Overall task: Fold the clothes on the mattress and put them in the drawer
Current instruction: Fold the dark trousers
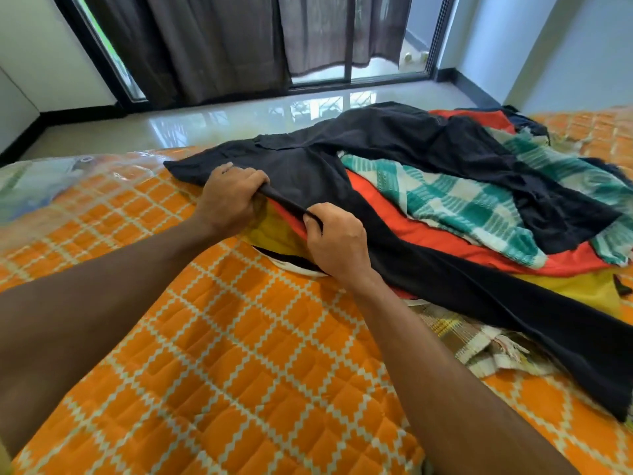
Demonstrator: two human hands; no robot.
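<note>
Orange quilted mattress is seen spread below a curtained window. Black trousers are laid over the clothes pile, and their waistband edge is gripped by the left hand and pinched by the right hand.

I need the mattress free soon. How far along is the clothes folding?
Barely started. No folded garment shows. Both the left hand and the right hand grip the edge of the black trousers lying atop the pile. The red cloth, green checked cloth and yellow garment lie unfolded on the orange mattress. No drawer shows.
</note>
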